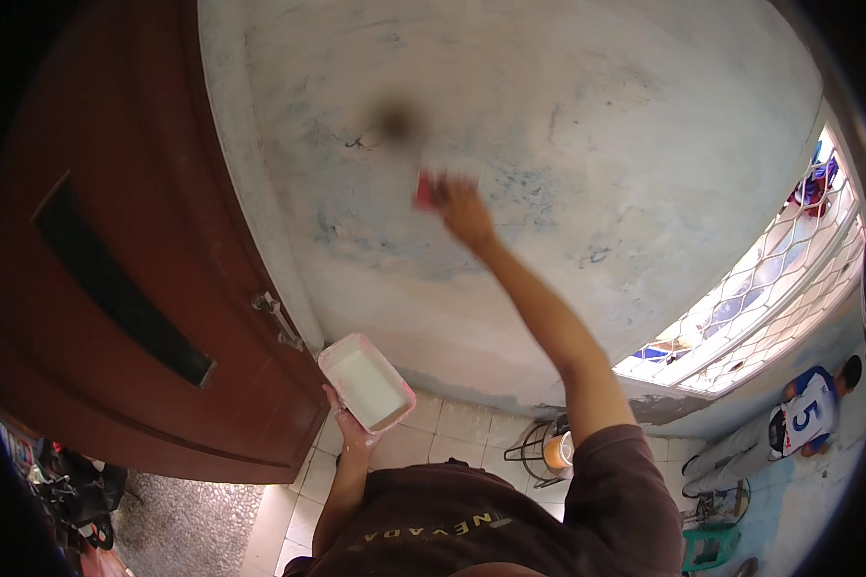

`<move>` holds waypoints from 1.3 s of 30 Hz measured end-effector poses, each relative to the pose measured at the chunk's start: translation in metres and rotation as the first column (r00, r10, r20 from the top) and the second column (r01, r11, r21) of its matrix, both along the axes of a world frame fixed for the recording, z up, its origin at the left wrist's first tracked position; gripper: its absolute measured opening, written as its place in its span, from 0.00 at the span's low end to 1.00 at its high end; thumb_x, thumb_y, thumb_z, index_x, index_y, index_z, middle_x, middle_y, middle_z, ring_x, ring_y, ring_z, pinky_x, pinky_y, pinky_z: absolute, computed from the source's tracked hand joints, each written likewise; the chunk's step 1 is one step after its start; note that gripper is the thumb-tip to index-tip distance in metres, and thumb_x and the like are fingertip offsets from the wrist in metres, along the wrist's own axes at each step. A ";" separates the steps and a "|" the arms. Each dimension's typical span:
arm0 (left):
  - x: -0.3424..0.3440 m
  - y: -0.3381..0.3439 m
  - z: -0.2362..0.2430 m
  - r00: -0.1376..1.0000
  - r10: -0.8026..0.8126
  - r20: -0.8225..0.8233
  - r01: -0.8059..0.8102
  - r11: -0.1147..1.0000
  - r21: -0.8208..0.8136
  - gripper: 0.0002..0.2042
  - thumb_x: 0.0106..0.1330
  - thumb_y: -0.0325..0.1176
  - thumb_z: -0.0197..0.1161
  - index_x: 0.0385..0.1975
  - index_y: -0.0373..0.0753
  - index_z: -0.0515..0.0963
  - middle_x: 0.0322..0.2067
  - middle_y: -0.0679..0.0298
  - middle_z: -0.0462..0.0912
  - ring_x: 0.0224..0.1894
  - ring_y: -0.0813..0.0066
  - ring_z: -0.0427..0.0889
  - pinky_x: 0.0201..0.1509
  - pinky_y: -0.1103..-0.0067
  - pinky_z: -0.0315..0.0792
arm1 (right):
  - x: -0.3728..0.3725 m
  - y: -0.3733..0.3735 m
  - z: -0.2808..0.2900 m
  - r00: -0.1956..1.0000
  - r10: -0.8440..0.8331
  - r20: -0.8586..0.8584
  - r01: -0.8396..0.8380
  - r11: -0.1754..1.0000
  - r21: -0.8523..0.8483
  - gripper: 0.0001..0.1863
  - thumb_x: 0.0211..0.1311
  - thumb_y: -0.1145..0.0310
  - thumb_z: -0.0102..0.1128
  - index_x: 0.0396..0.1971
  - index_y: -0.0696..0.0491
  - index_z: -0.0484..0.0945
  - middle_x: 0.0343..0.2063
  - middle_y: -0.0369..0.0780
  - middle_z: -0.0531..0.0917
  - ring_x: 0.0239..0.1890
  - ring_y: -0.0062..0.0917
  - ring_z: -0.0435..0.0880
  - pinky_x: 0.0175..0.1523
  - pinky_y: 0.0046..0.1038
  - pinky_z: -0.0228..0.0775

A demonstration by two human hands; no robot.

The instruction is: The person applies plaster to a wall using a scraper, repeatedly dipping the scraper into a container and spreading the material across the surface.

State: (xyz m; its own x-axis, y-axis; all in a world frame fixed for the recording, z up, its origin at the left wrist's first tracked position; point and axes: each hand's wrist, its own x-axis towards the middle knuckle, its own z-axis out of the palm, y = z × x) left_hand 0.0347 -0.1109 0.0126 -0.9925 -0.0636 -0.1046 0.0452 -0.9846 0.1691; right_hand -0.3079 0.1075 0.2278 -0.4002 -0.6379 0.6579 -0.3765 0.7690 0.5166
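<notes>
My right hand (467, 219) is raised at arm's length to the patchy whitish wall (635, 144), closed on a red tool (423, 189). Motion blur hides the tool's exact kind, and I cannot tell whether it touches the wall. Low in front of my body, my left hand (353, 425) grips the lower end of a pale, pink-smeared rectangular tray (406, 388). A smooth white, paint-like filling (364, 381) lies in the tray. White smears show on the left hand. Bluish-grey patches mark the wall around the right hand.
A brown door (164, 317) with a metal handle (277, 319) stands on the left. To the right are a grilled window (751, 279), another person (801, 418) and a green plastic stool (710, 548). An orange-and-white container (556, 452) sits by a dark metal stand (522, 452).
</notes>
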 end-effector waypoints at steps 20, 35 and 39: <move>-0.055 -0.174 -0.010 0.981 -0.186 0.060 0.177 0.975 0.138 0.31 0.74 0.61 0.53 0.69 0.48 0.69 0.63 0.60 0.76 0.63 0.57 0.78 0.66 0.54 0.74 | -0.053 -0.201 0.261 0.896 -0.072 -0.437 -0.061 0.957 -0.282 0.13 0.65 0.69 0.57 0.48 0.47 0.78 0.38 0.44 0.81 0.39 0.41 0.81 0.35 0.45 0.73; -0.060 -0.216 -0.019 0.938 -0.346 -0.031 0.347 0.937 0.038 0.35 0.74 0.64 0.48 0.72 0.46 0.62 0.66 0.55 0.73 0.65 0.52 0.77 0.67 0.49 0.74 | -0.043 -0.294 0.151 0.997 0.071 -0.041 -0.080 0.953 -0.294 0.21 0.60 0.77 0.56 0.53 0.45 0.82 0.38 0.43 0.84 0.40 0.39 0.82 0.45 0.43 0.72; -0.056 -0.216 0.021 0.948 -0.318 0.037 0.319 0.946 -0.057 0.34 0.74 0.64 0.50 0.70 0.44 0.67 0.61 0.59 0.78 0.62 0.60 0.78 0.66 0.58 0.74 | -0.032 -0.309 0.341 0.863 0.176 -0.474 -0.372 0.856 -0.360 0.14 0.69 0.72 0.51 0.45 0.50 0.86 0.38 0.45 0.83 0.43 0.41 0.79 0.46 0.46 0.73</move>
